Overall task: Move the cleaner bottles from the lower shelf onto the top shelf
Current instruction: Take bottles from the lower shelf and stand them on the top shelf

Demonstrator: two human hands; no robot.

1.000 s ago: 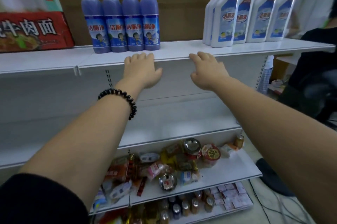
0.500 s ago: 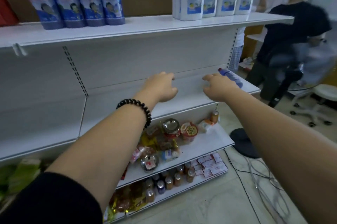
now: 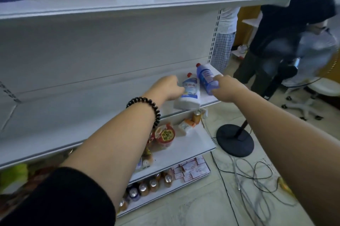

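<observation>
Now both hands have dropped from mid-air: left hand (image 3: 170,88) grips white bottle (image 3: 189,93), right hand (image 3: 227,87) blue bottle (image 3: 206,78).

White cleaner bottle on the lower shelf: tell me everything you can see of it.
The white cleaner bottle lies on its side on the lower shelf near its right end, red cap toward the back panel, base overhanging the front edge. It looks like plastic with a blue-and-white label. The left hand touches its left side; a blue bottle lies just right.

glossy plastic white bottle (image 3: 189,95), translucent blue bottle (image 3: 206,78), smooth white-painted shelf (image 3: 73,115)
</observation>
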